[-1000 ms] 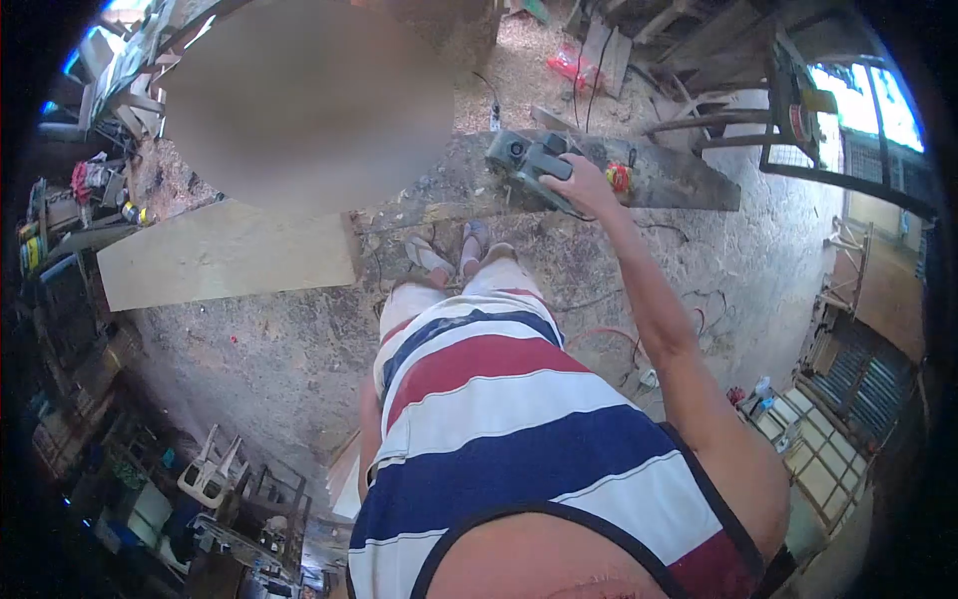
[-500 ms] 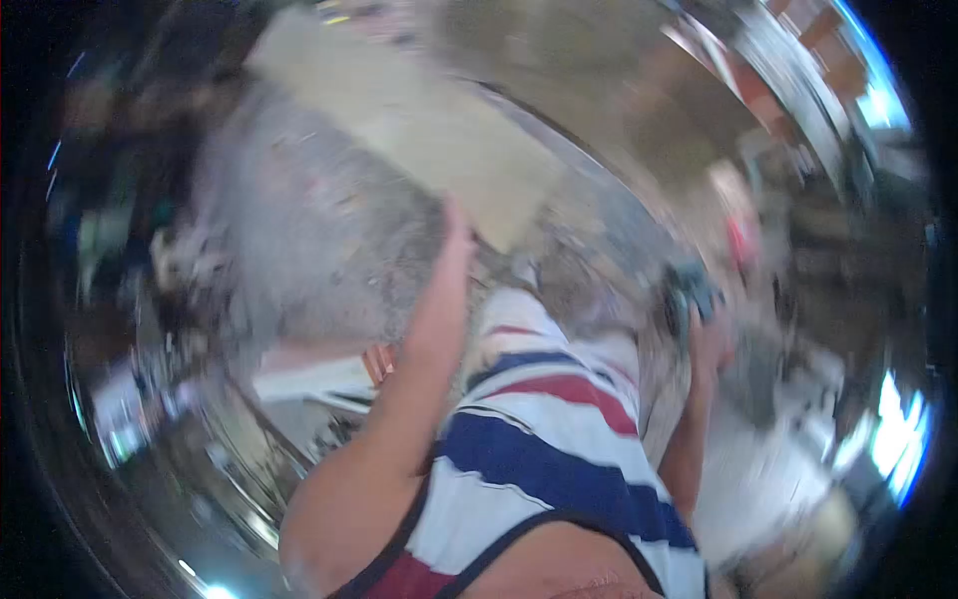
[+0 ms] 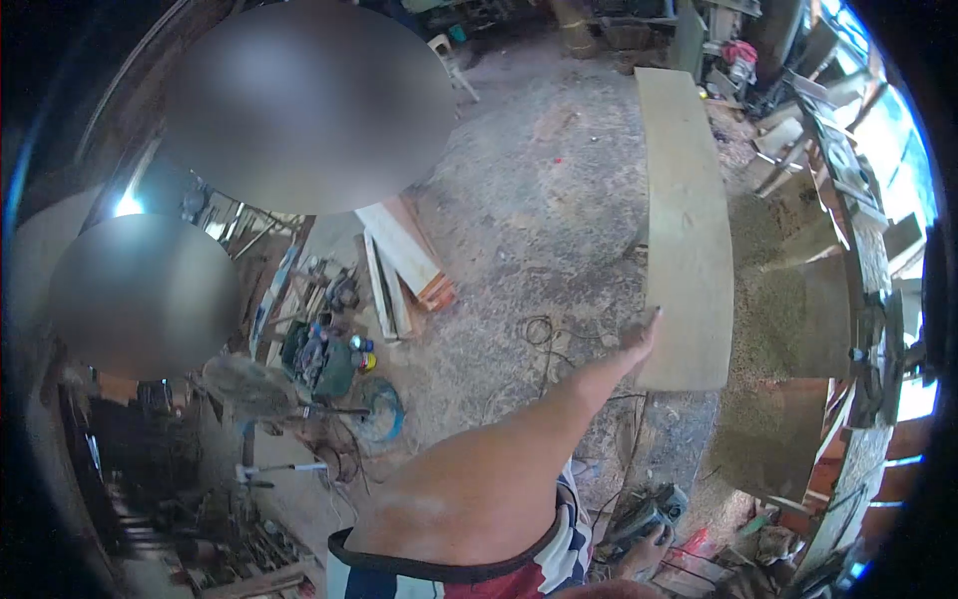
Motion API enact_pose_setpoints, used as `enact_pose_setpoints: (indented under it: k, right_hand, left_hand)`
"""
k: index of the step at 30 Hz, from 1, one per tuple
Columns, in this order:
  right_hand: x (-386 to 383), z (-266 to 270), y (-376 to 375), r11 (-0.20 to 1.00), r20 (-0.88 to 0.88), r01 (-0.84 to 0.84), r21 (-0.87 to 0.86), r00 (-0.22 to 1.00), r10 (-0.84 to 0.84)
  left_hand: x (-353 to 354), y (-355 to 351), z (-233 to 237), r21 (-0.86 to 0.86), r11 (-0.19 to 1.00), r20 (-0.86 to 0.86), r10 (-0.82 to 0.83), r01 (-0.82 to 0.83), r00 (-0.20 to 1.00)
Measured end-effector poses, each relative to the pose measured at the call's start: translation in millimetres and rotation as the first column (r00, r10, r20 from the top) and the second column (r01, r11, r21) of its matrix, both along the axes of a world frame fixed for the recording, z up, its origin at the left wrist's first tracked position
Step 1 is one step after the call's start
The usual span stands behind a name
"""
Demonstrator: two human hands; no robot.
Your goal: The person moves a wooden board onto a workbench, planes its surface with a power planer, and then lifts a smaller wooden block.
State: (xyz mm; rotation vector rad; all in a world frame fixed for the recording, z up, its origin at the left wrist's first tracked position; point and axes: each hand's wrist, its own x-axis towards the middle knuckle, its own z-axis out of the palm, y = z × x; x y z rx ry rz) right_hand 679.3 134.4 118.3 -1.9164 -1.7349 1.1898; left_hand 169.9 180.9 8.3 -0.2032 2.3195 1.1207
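One long, pale board (image 3: 689,220) lies by the unclenched left hand (image 3: 640,343), the right hand (image 3: 644,557) grasping a grey power tool (image 3: 649,511).

The worn, mottled floor (image 3: 509,230) spreads from the middle to twelve o'clock, where a white chair (image 3: 452,70) stands (partly hidden by a blurred patch). A bright light (image 3: 128,206) glows between nine and ten o'clock. Pale shavings (image 3: 763,225) litter the ground towards three o'clock, before rough timber framing (image 3: 866,399) with daylight (image 3: 910,180) beyond. Eight o'clock is dim and cluttered.
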Motion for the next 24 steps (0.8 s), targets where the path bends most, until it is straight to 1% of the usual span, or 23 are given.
enact_pose_setpoints:
  k: [1, 2, 3, 5, 6, 8, 10, 12, 15, 17, 21, 23, 24]
  right_hand:
    - [15.1, -21.6, 5.3, 0.973, 0.1, -0.155, 0.173, 0.985, 0.14]
    - [14.4, -28.3, 6.7, 0.973, 0.093, -0.159, 0.164, 0.985, 0.146]
    - [17.4, -28.4, 6.3, 0.974, 0.095, -0.17, 0.147, 0.983, 0.157]
    - [21.2, -28.2, 4.7, 0.974, 0.111, -0.189, 0.124, 0.978, 0.176]
    - [19.6, -27.4, 7.7, 0.971, 0.127, -0.203, 0.125, 0.974, 0.188]
    - [17.7, -26.1, 9.9, 0.964, 0.159, -0.234, 0.128, 0.964, 0.213]
    - [12.8, -25.1, 16.3, 0.954, 0.185, -0.272, 0.128, 0.951, 0.246]
    - [9.3, -26.1, 22.4, 0.945, 0.203, -0.3, 0.132, 0.941, 0.27]
    - [4.2, -28.7, 28.5, 0.931, 0.228, -0.338, 0.137, 0.925, 0.303]
    - [6.1, -30.9, 34.8, 0.916, 0.242, -0.376, 0.14, 0.91, 0.337]
    - [29.6, -24.9, 29.9, 0.907, 0.254, -0.403, 0.123, 0.896, 0.364]
    - [36.9, -34.0, 18.3, 0.905, 0.249, -0.407, 0.125, 0.896, 0.369]
    - [9.9, -3.0, 5.5, 0.908, 0.256, -0.392, 0.149, 0.902, 0.348]
  left_hand:
    - [19.5, -3.9, -13.5, -0.013, 1.0, -0.012, 0.021, -0.021, 1.0]
    - [34.0, -7.2, -22.1, -0.026, 0.999, -0.023, 0.038, -0.039, 0.999]
    - [49.5, -16.6, -16.5, -0.013, 1.0, 0.057, -0.014, 0.014, 0.998]
    - [82.8, -48.1, 14.2, 0.021, 0.993, 0.212, -0.116, 0.114, 0.97]
    - [101.6, -58.9, 31.4, 0.04, 0.99, 0.208, -0.138, 0.132, 0.968]
    - [130.5, -80.1, 48.2, 0.118, 0.975, 0.25, -0.213, 0.189, 0.945]
    - [153.9, -94.6, 52.4, 0.205, 0.952, 0.309, -0.283, 0.227, 0.908]
    - [168.2, -104.5, 50.6, 0.261, 0.938, 0.365, -0.314, 0.228, 0.876]
    - [169.7, -115.9, 48.2, 0.312, 0.928, 0.42, -0.328, 0.205, 0.846]
    - [160.2, -121.8, 42.8, 0.333, 0.929, 0.431, -0.304, 0.163, 0.85]
    - [138.0, -115.9, 21.7, 0.366, 0.925, 0.446, -0.268, 0.099, 0.854]
    - [125.4, -109.3, 4.8, 0.379, 0.921, 0.464, -0.276, 0.093, 0.841]
    - [110.0, -107.4, -0.2, 0.388, 0.918, 0.47, -0.271, 0.079, 0.84]
